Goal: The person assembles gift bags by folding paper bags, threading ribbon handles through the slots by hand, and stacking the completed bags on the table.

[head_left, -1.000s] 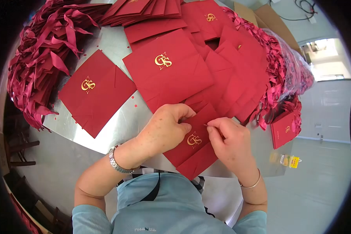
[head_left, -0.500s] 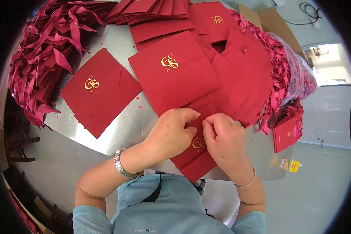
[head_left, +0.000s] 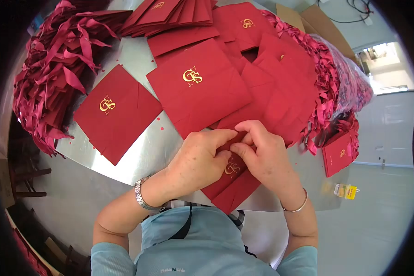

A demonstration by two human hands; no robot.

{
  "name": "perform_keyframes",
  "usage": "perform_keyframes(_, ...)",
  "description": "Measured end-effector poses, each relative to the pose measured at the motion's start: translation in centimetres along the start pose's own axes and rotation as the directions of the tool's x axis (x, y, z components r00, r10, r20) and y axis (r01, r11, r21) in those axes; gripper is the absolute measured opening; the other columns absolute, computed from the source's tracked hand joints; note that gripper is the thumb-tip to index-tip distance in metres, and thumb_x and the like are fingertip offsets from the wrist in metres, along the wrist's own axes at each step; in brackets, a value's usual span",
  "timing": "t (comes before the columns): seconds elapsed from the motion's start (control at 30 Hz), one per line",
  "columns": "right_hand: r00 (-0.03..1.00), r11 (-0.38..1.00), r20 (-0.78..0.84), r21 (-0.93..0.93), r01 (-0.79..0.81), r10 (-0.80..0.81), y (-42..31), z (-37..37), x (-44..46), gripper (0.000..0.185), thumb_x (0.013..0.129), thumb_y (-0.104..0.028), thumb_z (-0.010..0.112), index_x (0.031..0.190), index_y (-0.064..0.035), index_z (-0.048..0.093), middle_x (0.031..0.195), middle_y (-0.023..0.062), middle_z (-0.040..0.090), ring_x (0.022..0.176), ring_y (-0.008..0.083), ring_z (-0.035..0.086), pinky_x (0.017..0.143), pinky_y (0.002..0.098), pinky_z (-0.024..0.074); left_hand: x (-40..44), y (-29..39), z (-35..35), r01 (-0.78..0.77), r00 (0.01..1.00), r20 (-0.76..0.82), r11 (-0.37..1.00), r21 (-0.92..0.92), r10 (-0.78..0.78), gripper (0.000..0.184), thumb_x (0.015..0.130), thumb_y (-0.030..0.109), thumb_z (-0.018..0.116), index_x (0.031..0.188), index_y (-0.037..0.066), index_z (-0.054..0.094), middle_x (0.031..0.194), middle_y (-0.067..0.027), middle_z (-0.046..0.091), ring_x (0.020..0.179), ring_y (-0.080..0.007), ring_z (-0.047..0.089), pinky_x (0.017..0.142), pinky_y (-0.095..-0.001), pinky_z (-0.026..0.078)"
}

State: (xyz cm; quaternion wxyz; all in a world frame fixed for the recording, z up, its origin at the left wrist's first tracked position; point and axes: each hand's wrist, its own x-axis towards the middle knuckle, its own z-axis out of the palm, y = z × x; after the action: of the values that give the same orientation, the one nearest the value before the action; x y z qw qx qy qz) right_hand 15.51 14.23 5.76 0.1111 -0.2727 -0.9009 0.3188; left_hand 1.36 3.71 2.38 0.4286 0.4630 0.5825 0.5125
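A folded red paper bag (head_left: 231, 193) with a gold logo lies at the table's near edge, partly covered by my hands. My left hand (head_left: 198, 155), with a watch on its wrist, is closed on the bag's upper part, thumb over it. From the other side my right hand (head_left: 266, 154) pinches the same bag near its top, index finger and thumb bent together close to the left fingertips. Whatever small piece might sit between those fingertips is hidden. Just beyond the hands lies a larger flat red bag (head_left: 202, 92) with a gold logo.
Another flat bag (head_left: 117, 115) rests to the left on the metal table (head_left: 124, 172). Ribboned bags (head_left: 55, 78) are heaped at far left, with more stacked bags (head_left: 170, 16) behind. Ribbons and clear plastic (head_left: 345, 78) stand at right, near a cardboard box (head_left: 326, 27) and a small yellow packet (head_left: 347, 191).
My right hand has shifted slightly up and left, its index finger now stretched over the bag's top toward my left fingers. My left hand stays on the bag. The view has shifted slightly.
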Motion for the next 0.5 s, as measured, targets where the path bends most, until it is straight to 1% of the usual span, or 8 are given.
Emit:
perform_keyframes(0.07,0.999,0.999,-0.010,0.033,-0.042,0.042,-0.3,-0.6,-0.6,0.026,0.081,-0.005,0.069,0.101,-0.0041,0.052,0.068,0.0126,0.062,0.062,0.0317,0.064,0.054,0.0383,0.0488,0.1,0.0,-0.2,0.068,0.997,0.039,0.996,-0.062,-0.066,0.026,0.085,0.004,0.060,0.109,-0.004,0.063,0.088,-0.0170,0.068,0.079,-0.0239,0.067,0.070,-0.0337,0.052)
perform_keyframes(0.13,0.998,0.998,-0.043,0.048,-0.033,0.035,-0.3,-0.7,-1.2,0.027,0.079,-0.007,0.073,0.096,-0.0045,0.052,0.065,0.0106,0.060,0.059,0.0266,0.063,0.053,0.0351,0.0474,1.2,-0.1,-0.9,0.105,0.985,0.164,0.940,-0.326,-0.053,0.023,0.093,0.013,0.056,0.110,0.000,0.064,0.083,-0.0067,0.066,0.072,-0.0128,0.060,0.063,-0.0275,0.049)
perform_keyframes(0.17,0.997,0.998,-0.069,0.064,-0.023,0.027,-0.3,-0.8,-1.5,0.028,0.078,-0.008,0.075,0.095,-0.0045,0.052,0.064,0.0100,0.060,0.058,0.0246,0.062,0.052,0.0341,0.0469,1.2,0.7,-1.7,0.355,0.921,0.275,0.887,-0.297,-0.276,0.024,0.098,0.018,0.050,0.108,0.003,0.066,0.082,-0.0012,0.062,0.069,-0.0081,0.054,0.059,-0.0236,0.046)
perform_keyframes(0.23,0.995,0.997,-0.095,0.079,-0.008,0.015,-0.3,-0.7,-1.9,0.030,0.076,-0.011,0.078,0.093,-0.0051,0.053,0.064,0.0090,0.060,0.056,0.0225,0.061,0.051,0.0330,0.0463,1.5,1.2,-1.2,0.419,0.899,0.268,0.857,-0.300,-0.346,0.025,0.099,0.020,0.048,0.104,0.003,0.066,0.082,-0.0018,0.062,0.067,-0.0064,0.053,0.057,-0.0208,0.044)
perform_keyframes(0.33,0.988,0.996,-0.148,0.073,0.058,-0.047,0.2,-0.4,-2.3,0.031,0.076,-0.013,0.079,0.093,-0.0054,0.054,0.064,0.0086,0.061,0.056,0.0229,0.062,0.051,0.0332,0.0470,1.9,1.2,-1.4,0.324,0.897,0.344,0.942,-0.083,-0.278,0.015,0.096,0.010,0.055,0.107,0.006,0.065,0.084,0.0019,0.065,0.075,-0.0039,0.055,0.064,-0.0200,0.046)
perform_keyframes(0.37,0.988,0.995,-0.152,0.083,0.052,-0.039,0.3,-0.5,-2.4,0.032,0.076,-0.014,0.079,0.093,-0.0054,0.054,0.065,0.0087,0.062,0.057,0.0228,0.063,0.051,0.0329,0.0476,1.9,-0.6,-0.6,0.069,0.960,0.280,0.985,-0.157,-0.023,0.014,0.092,0.003,0.059,0.104,0.003,0.065,0.085,0.0005,0.066,0.080,-0.0056,0.058,0.071,-0.0219,0.048)
perform_keyframes(0.43,0.989,0.996,-0.145,0.080,0.046,-0.034,0.2,-0.7,-2.7,0.033,0.076,-0.016,0.080,0.094,-0.0051,0.055,0.068,0.0088,0.065,0.060,0.0228,0.066,0.052,0.0322,0.0494,1.6,0.5,-0.2,-0.056,0.974,0.219,0.998,0.015,0.051,0.012,0.090,0.001,0.060,0.101,0.001,0.065,0.085,-0.0018,0.066,0.084,-0.0070,0.059,0.076,-0.0235,0.049)
perform_keyframes(0.5,0.988,0.994,-0.143,0.082,0.066,-0.054,0.0,-1.0,-3.1,0.033,0.076,-0.015,0.080,0.095,-0.0054,0.055,0.068,0.0085,0.065,0.060,0.0228,0.066,0.052,0.0322,0.0493,1.4,0.3,0.3,-0.110,0.978,0.177,0.994,0.005,0.108,0.007,0.088,0.002,0.061,0.094,0.000,0.063,0.078,-0.0107,0.067,0.073,-0.0128,0.062,0.068,-0.0282,0.050)
